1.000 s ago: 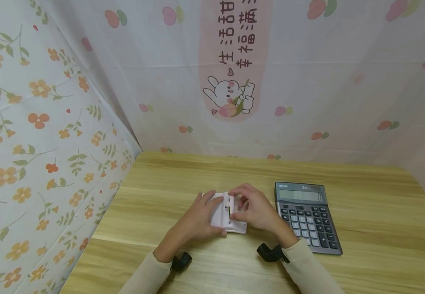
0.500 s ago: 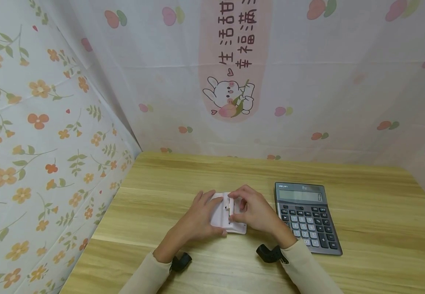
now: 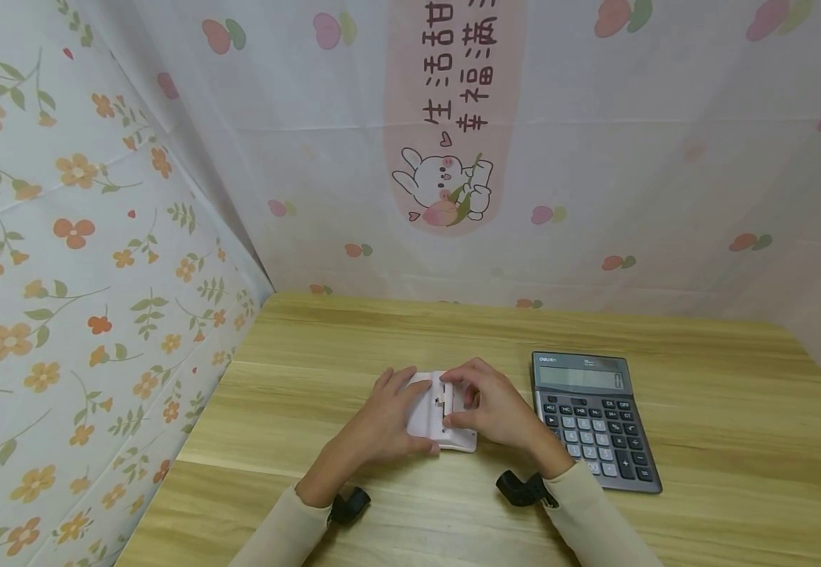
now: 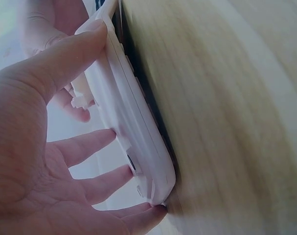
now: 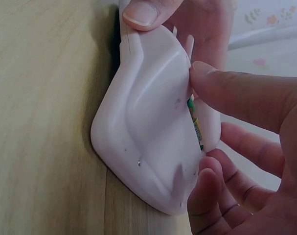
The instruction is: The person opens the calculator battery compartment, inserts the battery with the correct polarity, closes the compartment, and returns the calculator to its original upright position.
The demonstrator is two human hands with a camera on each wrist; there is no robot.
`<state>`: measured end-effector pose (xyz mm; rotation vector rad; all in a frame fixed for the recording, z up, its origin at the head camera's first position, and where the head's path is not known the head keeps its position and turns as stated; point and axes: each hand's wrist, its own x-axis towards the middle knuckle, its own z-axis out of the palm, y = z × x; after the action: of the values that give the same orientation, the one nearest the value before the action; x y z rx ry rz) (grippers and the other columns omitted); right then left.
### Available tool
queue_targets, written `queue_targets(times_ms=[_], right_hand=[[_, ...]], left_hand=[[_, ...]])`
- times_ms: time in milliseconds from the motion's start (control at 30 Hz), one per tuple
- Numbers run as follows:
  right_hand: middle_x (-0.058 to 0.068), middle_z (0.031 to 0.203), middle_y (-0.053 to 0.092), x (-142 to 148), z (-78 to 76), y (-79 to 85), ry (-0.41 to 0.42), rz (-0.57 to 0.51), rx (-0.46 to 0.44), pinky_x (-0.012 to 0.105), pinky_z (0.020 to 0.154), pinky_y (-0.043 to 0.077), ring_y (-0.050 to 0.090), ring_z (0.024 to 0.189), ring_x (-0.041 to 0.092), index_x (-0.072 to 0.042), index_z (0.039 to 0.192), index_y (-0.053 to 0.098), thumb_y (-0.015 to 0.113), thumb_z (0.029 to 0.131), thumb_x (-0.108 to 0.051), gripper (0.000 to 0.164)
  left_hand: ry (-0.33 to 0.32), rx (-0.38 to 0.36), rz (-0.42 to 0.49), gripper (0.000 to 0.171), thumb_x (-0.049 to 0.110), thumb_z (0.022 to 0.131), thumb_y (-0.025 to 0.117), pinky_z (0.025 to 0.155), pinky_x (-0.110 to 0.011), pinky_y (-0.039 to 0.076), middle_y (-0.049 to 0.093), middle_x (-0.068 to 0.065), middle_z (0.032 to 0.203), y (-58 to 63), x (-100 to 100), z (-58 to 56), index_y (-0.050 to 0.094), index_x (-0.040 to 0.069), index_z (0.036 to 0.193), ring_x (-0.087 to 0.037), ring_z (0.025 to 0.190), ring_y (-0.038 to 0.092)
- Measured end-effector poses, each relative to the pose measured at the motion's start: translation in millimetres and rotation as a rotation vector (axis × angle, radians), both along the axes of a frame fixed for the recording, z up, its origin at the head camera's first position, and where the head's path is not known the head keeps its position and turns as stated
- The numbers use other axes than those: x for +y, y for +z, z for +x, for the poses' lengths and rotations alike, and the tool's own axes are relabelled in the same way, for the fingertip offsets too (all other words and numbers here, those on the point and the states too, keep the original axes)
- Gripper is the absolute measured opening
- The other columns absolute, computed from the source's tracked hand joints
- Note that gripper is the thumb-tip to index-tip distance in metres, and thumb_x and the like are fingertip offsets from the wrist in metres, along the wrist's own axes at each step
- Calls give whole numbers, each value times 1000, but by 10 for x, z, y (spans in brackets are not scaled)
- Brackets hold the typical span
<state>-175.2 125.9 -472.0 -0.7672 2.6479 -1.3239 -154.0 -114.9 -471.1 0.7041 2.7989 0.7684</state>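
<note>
A pale pink device (image 3: 421,419) lies on the wooden table with its battery compartment facing up. My left hand (image 3: 384,424) grips it, thumb on the near edge and fingers spread over the back and far side. Between thumb and fingertips, my right hand (image 3: 497,405) pinches the battery cover (image 5: 211,122), which stands tilted over the compartment. Through the gap beside it, the right wrist view shows a green battery (image 5: 194,125). A small tab of the cover (image 4: 80,100) sticks out in the left wrist view. The front of the device is hidden underneath.
A grey desk calculator (image 3: 595,421) lies face up just right of my right forearm, its display showing 0. Printed cloth (image 3: 581,157) hangs behind the wooden table (image 3: 297,378) and along its left side.
The cover has tipped slightly over the compartment, and less of the green battery shows in the head view. My right fingers shifted a little; my left hand stayed put.
</note>
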Motion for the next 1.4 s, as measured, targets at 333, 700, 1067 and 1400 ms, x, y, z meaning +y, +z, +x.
queue_targets(times_ms=[333, 700, 1067, 1400], right_hand=[[5, 109, 61, 10, -5, -19, 9, -10, -27, 28, 74, 52, 59, 86, 19, -4, 134, 75, 96, 85, -8, 53], [4, 112, 61, 20, 3, -45, 11, -31, -50, 29, 75, 52, 60, 87, 20, -4, 135, 76, 95, 85, -8, 53], [4, 110, 60, 19, -3, -35, 10, -25, -65, 29, 75, 53, 61, 88, 20, -5, 134, 77, 96, 85, -9, 53], [5, 110, 64, 35, -9, -13, 6, -29, -50, 29, 75, 53, 63, 87, 22, -6, 131, 77, 94, 85, -11, 49]], left_hand=[[1, -17, 1, 94, 45, 83, 98, 118, -73, 38, 38, -24, 170, 8, 1, 5, 56, 8, 159, -61, 155, 28], [11, -29, -2, 94, 46, 84, 97, 117, -74, 39, 38, -22, 170, 6, 3, 11, 55, 9, 160, -60, 156, 28], [12, -28, -11, 94, 45, 85, 96, 117, -74, 39, 38, -22, 171, 3, 3, 13, 55, 9, 160, -60, 156, 28], [15, -33, -20, 94, 46, 86, 95, 118, -73, 38, 36, -21, 172, 0, 7, 5, 53, 10, 161, -59, 157, 26]])
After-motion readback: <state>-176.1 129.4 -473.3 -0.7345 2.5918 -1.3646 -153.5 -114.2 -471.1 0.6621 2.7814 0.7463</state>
